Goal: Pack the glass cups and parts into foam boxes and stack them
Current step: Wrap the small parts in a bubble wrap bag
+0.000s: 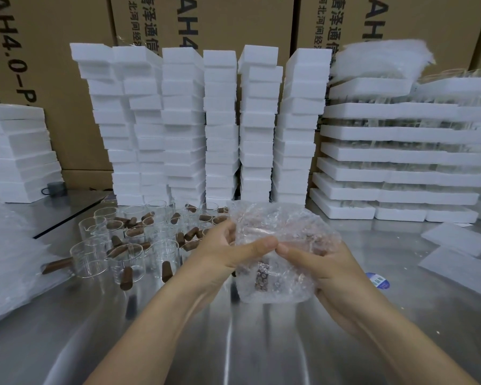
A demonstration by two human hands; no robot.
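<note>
Glass cups (90, 259) are sitting left of bubble-wrap pouch (283, 226), nearer left hand (220, 254). It & right hand (328, 270) are pinching pouch w/ thumbs.

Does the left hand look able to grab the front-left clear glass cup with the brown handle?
Probably not yet: the left hand grips the clear bubble-wrap bag with the right hand. The glass cup stands unblocked nearby.

Shiny steel table (247, 343) — glass cups (90, 259), brown handles (190, 234), stacked foam boxes (221, 120) on it
</note>
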